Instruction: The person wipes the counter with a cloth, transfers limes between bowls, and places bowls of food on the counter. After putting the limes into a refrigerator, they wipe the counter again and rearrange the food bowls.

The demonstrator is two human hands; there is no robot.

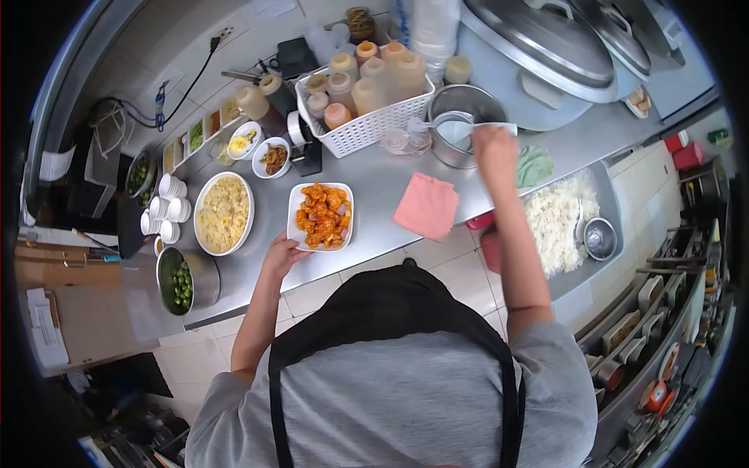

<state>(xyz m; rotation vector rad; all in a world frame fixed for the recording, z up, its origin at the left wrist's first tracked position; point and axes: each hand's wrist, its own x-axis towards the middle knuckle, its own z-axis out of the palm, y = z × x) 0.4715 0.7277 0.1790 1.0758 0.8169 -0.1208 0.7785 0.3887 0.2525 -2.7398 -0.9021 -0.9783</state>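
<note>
Head view: Left of pink cloth (426,206), left hand (282,255) grips white dish (295,218); right of it, right hand (495,152) clasps utensil (457,133).

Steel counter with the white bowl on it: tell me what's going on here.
A person in a dark apron is working at the steel counter. Their left hand is at the near left corner of a square white bowl of orange-sauced pieces. Their right hand holds a white spatula-like utensil, its end over or in a steel pot; which is unclear. A folded pink cloth lies between the bowl and the pot.
</note>
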